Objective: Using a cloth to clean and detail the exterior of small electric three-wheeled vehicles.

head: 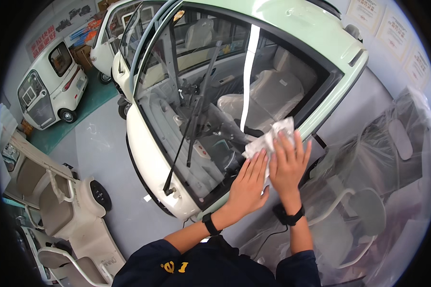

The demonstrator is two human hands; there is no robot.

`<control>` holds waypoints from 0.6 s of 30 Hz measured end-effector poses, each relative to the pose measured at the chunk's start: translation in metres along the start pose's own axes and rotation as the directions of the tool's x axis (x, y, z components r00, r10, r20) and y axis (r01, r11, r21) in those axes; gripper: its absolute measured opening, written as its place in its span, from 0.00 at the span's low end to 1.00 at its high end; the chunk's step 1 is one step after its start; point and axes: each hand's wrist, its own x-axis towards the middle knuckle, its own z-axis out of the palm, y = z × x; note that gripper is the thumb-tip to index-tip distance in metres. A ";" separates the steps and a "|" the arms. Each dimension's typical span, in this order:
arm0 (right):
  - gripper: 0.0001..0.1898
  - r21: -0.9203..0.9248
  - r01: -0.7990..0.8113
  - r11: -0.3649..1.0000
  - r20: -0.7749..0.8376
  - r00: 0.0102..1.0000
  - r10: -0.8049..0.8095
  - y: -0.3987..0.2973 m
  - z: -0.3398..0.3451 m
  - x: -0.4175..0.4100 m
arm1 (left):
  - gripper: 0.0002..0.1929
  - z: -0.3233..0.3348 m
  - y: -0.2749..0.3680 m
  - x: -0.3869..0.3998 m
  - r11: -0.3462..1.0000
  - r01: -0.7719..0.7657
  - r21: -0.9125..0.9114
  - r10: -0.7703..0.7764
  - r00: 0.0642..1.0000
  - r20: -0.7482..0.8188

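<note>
A crumpled white cloth [269,138] lies against the lower right edge of the windshield [215,107] of a small pale-green and cream vehicle. My right hand [289,161] presses on the cloth with its fingers spread a little. My left hand [249,181] lies beside it, fingers together and straight, fingertips on the cloth's lower edge. Both palms are flat, and neither hand visibly clasps the cloth. A black windshield wiper [181,150] stands left of my hands. Behind the glass are a plastic-covered seat [280,86] and the handlebar area.
At right, clear plastic sheeting [366,154] drapes over a seated vehicle. An open-sided beige vehicle [89,229] stands at lower left, a small white enclosed vehicle [50,86] at upper left. A black cable [269,236] hangs by my right forearm. Another white vehicle [107,39] is parked behind.
</note>
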 end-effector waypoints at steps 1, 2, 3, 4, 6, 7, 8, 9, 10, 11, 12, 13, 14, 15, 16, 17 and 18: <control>0.18 0.018 -0.008 1.000 0.031 0.999 0.007 -0.018 0.003 -0.016 | 0.44 0.001 -0.009 -0.023 1.000 0.021 0.006 -0.021 0.997 0.075; 0.18 0.007 0.008 1.000 0.050 0.999 -0.009 -0.039 0.006 -0.035 | 0.44 0.003 -0.019 -0.047 0.999 0.038 0.009 -0.039 0.993 0.111; 0.19 -0.033 0.005 0.999 0.104 0.995 -0.002 -0.060 0.009 -0.055 | 0.44 0.006 -0.030 -0.071 0.999 0.048 0.004 -0.049 0.996 0.076; 0.21 -0.058 0.003 0.998 0.142 0.990 0.005 -0.081 0.014 -0.075 | 0.44 0.009 -0.039 -0.100 0.998 0.057 -0.011 -0.056 0.994 0.089; 0.22 -0.028 0.046 0.999 0.279 0.959 -0.037 -0.121 0.027 -0.111 | 0.43 0.017 -0.062 -0.151 0.991 0.131 -0.015 -0.125 0.969 0.214; 0.24 -0.004 0.037 0.999 0.375 0.926 -0.033 -0.142 0.026 -0.137 | 0.43 0.021 -0.067 -0.183 0.983 0.180 -0.018 -0.175 0.972 0.157; 0.26 -0.024 0.063 0.998 0.420 0.906 -0.047 -0.161 0.033 -0.155 | 0.42 0.023 -0.080 -0.207 0.985 0.174 0.014 -0.173 0.965 0.198; 0.26 0.003 0.083 0.997 0.436 0.897 -0.076 -0.179 0.042 -0.169 | 0.42 0.024 -0.095 -0.225 0.990 0.137 0.042 -0.143 0.962 0.232; 0.27 0.009 0.087 0.996 0.494 0.866 -0.080 -0.195 0.046 -0.185 | 0.42 0.026 -0.103 -0.244 0.983 0.169 0.068 -0.181 0.937 0.298; 0.29 -0.010 0.085 0.996 0.548 0.834 -0.066 -0.209 0.047 -0.200 | 0.42 0.027 -0.108 -0.262 0.979 0.193 0.069 -0.204 0.939 0.275; 0.32 0.026 0.076 0.997 0.621 0.780 -0.076 -0.219 0.050 -0.211 | 0.42 0.028 -0.112 -0.276 0.974 0.202 0.099 -0.223 0.925 0.306; 0.32 0.055 0.095 0.994 0.595 0.796 -0.109 -0.229 0.053 -0.220 | 0.42 0.027 -0.118 -0.288 0.972 0.199 0.127 -0.231 0.908 0.350; 0.33 0.081 0.066 0.995 0.615 0.782 -0.102 -0.238 0.057 -0.227 | 0.43 0.026 -0.125 -0.298 0.969 0.188 0.163 -0.240 0.879 0.413; 0.34 0.077 0.014 0.997 0.688 0.723 -0.063 -0.247 0.060 -0.232 | 0.43 0.023 -0.132 -0.305 0.965 0.195 0.177 -0.249 0.895 0.371; 0.36 0.079 -0.027 0.996 0.705 0.708 -0.037 -0.253 0.062 -0.235 | 0.42 0.021 -0.139 -0.310 0.965 0.175 0.195 -0.235 0.907 0.350; 0.36 0.134 -0.012 0.991 0.648 0.758 -0.078 -0.256 0.063 -0.238 | 0.41 0.018 -0.142 -0.316 0.966 0.152 0.207 -0.222 0.900 0.375; 0.37 0.136 0.026 0.990 0.645 0.756 -0.109 -0.259 0.063 -0.240 | 0.41 0.016 -0.144 -0.321 0.963 0.169 0.211 -0.233 0.915 0.330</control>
